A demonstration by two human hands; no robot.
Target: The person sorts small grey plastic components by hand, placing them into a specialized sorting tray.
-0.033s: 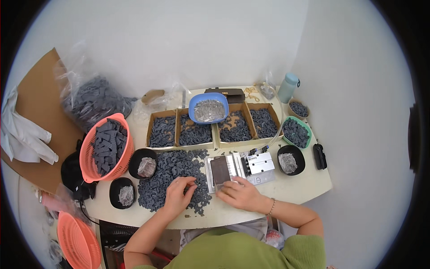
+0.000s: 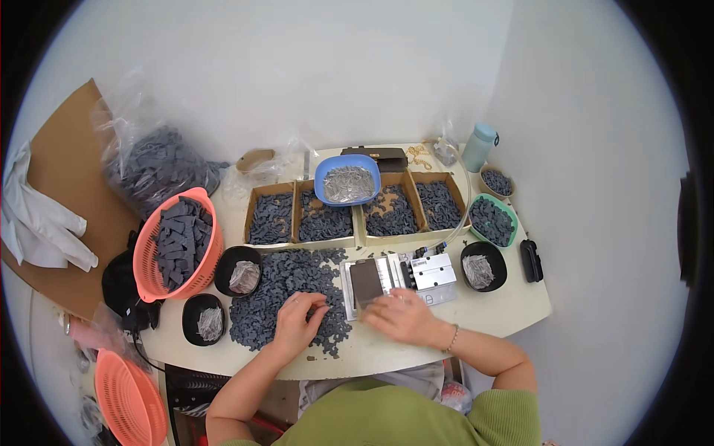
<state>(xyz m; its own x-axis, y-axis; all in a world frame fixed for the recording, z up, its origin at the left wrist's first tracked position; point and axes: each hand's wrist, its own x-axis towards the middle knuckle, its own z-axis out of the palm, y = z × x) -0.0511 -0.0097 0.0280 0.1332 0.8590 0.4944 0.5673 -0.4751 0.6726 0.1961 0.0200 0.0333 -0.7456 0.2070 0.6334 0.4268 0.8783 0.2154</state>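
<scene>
My left hand point(image 2: 299, 320) hovers at the right part of a spread pile of small dark grey pieces point(image 2: 271, 293). Its thumb and forefinger are bent close together; whatever sits between the tips is too small to make out. My right hand point(image 2: 403, 317) is at the front edge of a small metal fixture point(image 2: 393, 271), its fingers smeared by motion. On that fixture lies a brown rectangular plate point(image 2: 364, 281), just beyond the fingers. A silver block point(image 2: 433, 272) with air fittings and clear tubing forms the fixture's right side.
Cardboard trays point(image 2: 301, 242) of grey pieces stand behind, with a blue bowl point(image 2: 347, 202) of metal pins on them. Black bowls point(image 2: 483, 285) flank the work area. A coral basket point(image 2: 216, 253) of grey strips is left; a green bowl point(image 2: 513, 223) and blue bottle point(image 2: 477, 152) are right.
My right hand has shifted slightly over the front of the fixture, and its fingers are now more blurred. The left hand keeps its place and pinch.
</scene>
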